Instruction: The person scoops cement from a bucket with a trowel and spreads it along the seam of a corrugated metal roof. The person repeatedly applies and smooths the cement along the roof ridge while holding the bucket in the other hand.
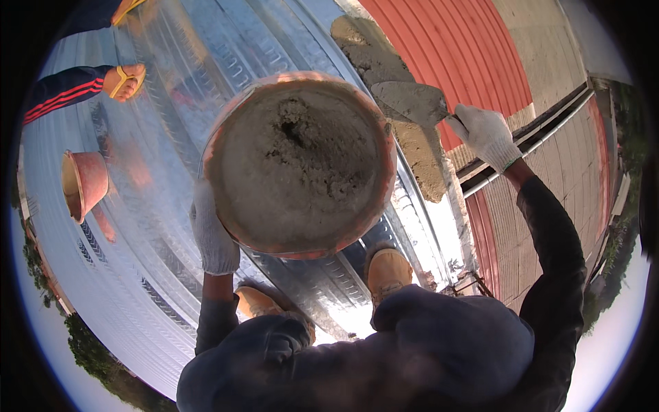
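Note:
My left hand (214, 226), in a white knit glove, grips the side of a large round orange bucket (254, 165) filled with grey wet mortar, which has a dark hollow near its back. My right hand (484, 134), also gloved, is closed on the handle of a trowel (408, 99) whose grey, mortar-coated blade rests over a long strip of wet mortar (422, 165). This strip runs along the edge of the shiny metal sheeting (178, 82), just right of the bucket.
A small pink bucket (89, 182) lies on its side at left. Another person's two sandalled feet (123, 82) are at upper left. My boots (388, 271) stand below the bucket. Red corrugated roofing (480, 62), a pale pipe (528, 151) and weathered panels lie right; trees show along the rim.

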The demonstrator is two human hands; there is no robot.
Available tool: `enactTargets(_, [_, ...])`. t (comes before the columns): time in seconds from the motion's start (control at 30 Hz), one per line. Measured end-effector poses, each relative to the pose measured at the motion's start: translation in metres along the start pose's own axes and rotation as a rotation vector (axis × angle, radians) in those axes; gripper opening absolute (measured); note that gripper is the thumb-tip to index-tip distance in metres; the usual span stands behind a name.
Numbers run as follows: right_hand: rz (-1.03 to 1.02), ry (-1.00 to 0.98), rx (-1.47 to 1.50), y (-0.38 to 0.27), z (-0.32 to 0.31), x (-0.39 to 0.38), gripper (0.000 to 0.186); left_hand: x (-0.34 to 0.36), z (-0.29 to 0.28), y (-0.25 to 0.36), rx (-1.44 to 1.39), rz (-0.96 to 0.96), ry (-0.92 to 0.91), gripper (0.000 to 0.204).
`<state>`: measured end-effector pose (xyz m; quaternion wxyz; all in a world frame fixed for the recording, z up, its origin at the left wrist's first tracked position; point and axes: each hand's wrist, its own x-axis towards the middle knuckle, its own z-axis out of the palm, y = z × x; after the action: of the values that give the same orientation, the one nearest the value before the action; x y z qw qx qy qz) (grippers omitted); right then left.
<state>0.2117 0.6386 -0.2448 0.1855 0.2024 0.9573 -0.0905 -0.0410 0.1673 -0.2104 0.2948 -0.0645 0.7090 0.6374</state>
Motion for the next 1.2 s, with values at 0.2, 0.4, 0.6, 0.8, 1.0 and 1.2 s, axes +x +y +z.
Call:
enactTargets(0.2, [-0.036,0.166,-0.021,-0.014,0.0,0.066,0.041,0.001,0.004,0.002,-0.072,-0.016,0.016,0.047])
enactTargets(0.4, [-0.11,0.287,-0.136,-0.016,-0.017,0.168,0.043,-0.001,0.011,0.005,-0.117,-0.082,0.087,0.049])
enactTargets(0.6, [-0.045,0.425,-0.1,-0.03,-0.042,0.163,0.044,-0.001,-0.004,0.0,-0.029,-0.064,-0.008,0.053])
enactTargets(0.8, [0.107,0.121,-0.159,-0.04,-0.064,0.062,0.039,-0.003,0.009,0.005,-0.04,-0.092,0.081,0.048])
enactTargets(1.0, [0.122,0.086,-0.163,-0.047,-0.06,0.038,0.039,0.001,0.004,0.002,-0.062,-0.019,-0.034,0.049])
enactTargets(1.2, [0.106,0.083,-0.08,-0.061,-0.064,0.057,0.039,0.0,0.013,0.007,-0.136,-0.046,0.011,0.042])
